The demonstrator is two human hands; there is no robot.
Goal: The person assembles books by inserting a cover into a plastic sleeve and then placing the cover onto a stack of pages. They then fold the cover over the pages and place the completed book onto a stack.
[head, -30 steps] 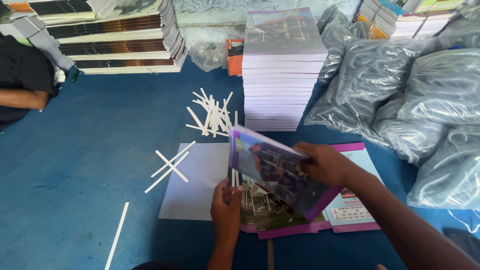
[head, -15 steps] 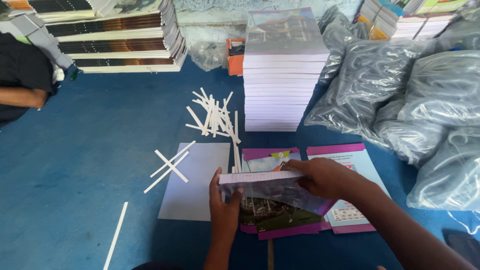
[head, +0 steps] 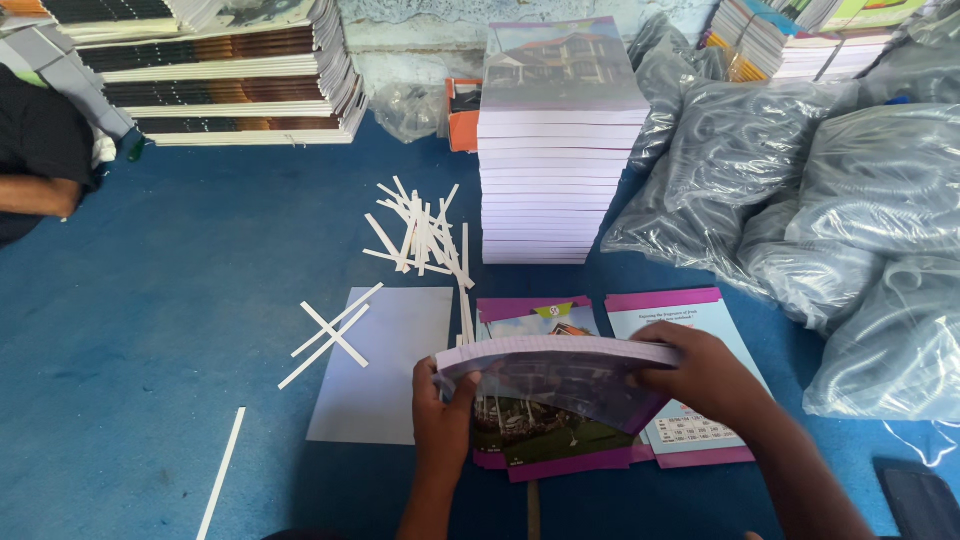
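The left hand (head: 443, 405) and right hand (head: 703, 372) pinch opposite edges of a notebook (head: 560, 375), apparently holding it level above purple covers (head: 560, 462).

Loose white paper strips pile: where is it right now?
Head view, centre: the pile of white paper strips lies on the blue floor, just left of the tall notebook stack and above the white sheet.
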